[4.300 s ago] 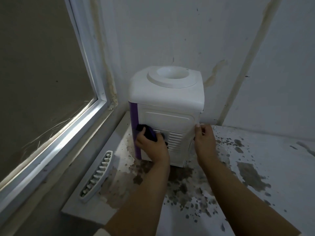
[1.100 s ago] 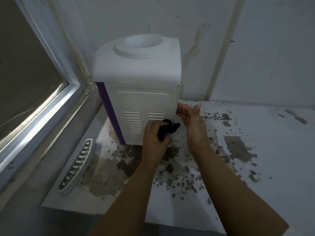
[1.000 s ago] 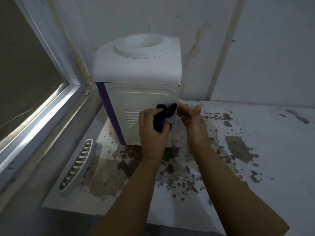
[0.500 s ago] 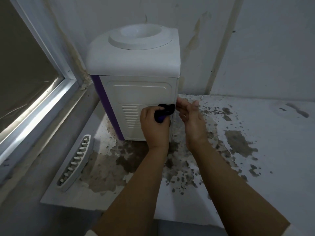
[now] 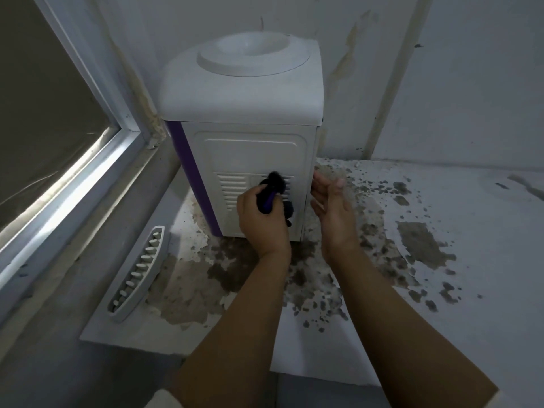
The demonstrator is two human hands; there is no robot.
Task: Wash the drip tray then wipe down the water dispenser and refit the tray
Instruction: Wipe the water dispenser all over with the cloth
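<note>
Partly blurred, the dark cloth (image 5: pixel 272 191) is clutched by the left hand (image 5: pixel 262 222); right hand (image 5: pixel 331 201) flat.

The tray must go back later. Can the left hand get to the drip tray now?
Probably not yet: the left hand holds the dark cloth against the dispenser. The drip tray lies uncovered on that side.

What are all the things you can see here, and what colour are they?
Water dispenser: one, white with a purple side strip, in the corner on the ledge.
Drip tray: one, white, slotted, lying on the ledge left of the dispenser.
Cloth: one, dark, against the dispenser's vented panel.
Ledge: one, white with peeling brown patches.
Window: one, white frame, at left.
Left hand: holds the cloth.
Right hand: fingers straight, by the dispenser's right edge.
</note>
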